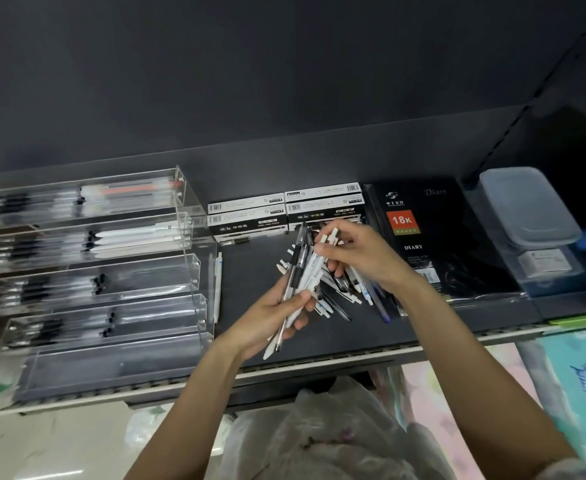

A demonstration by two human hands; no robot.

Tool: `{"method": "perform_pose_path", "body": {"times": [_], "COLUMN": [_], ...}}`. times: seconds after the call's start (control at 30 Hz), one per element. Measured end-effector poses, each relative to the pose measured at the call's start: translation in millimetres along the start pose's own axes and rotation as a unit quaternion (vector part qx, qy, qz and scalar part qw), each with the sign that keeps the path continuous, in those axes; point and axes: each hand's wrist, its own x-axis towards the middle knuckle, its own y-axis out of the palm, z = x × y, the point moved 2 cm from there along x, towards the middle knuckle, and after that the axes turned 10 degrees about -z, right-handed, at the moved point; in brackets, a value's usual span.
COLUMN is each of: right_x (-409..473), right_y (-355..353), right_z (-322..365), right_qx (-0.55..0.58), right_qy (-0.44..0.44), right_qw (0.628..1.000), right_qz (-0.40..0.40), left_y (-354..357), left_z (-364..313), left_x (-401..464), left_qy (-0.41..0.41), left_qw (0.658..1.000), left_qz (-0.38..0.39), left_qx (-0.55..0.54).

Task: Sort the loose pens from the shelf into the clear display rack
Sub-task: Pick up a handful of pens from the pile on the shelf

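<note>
Leftmost, the clear display rack (94, 265) stands partly filled. At centre, the left hand (267, 320) grips several pens (298, 275); the right hand (357, 254) pinches white pens above the loose pile (350, 289). Probably light, stiff, slick; hold mid-barrel.

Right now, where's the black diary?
The black diary lies on the shelf's right side, between the pen boxes and a clear lidded container, behind the right hand.

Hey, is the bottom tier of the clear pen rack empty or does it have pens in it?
Empty, as far as shows: the bottom tier of the clear display rack shows only its dark floor.
</note>
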Motion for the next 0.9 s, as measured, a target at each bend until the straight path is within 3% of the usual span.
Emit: {"method": "perform_pose_path", "body": {"times": [0.13, 0.23, 0.33, 0.47, 0.6, 0.67, 0.77, 0.9], "right_x": [-1, -2, -14, -39, -57, -63, -72, -81], "right_y": [-9, -27, -37, -6, 39, 50, 57, 70], "right_z": [4, 3, -3, -16, -23, -25, -26, -28], "right_qx": [-0.005, 0.041, 0.109, 0.202, 0.243, 0.213, 0.073, -0.029], "right_qy": [-0.007, -0.024, -0.038, -0.051, -0.066, -0.089, -0.151, -0.189], "right_qw": [1.000, 0.995, 0.975, 0.930, 0.903, 0.907, 0.920, 0.931], "right_qz": [0.001, -0.091, -0.191, -0.304, -0.348, -0.352, -0.353, -0.311], "left_y": [-1, -7, -13, -4, 15, 23, 29, 29], "left_z": [2, 4, 6, 1, -9, -13, -16, -14], "left_x": [-6, -11, -12, -8, -3, -3, -4, -1], "left_qy": [0.008, 0.023, 0.045, 0.069, 0.071, 0.076, 0.099, 0.120], "left_qw": [1.000, 0.999, 0.990, 0.940, 0.896, 0.883, 0.882, 0.874], "left_qz": [-0.010, -0.028, -0.098, -0.178, -0.199, -0.210, -0.207, -0.199], "left_qx": [0.001, -0.020, -0.095, -0.284, -0.391, -0.413, -0.412, -0.426]}}
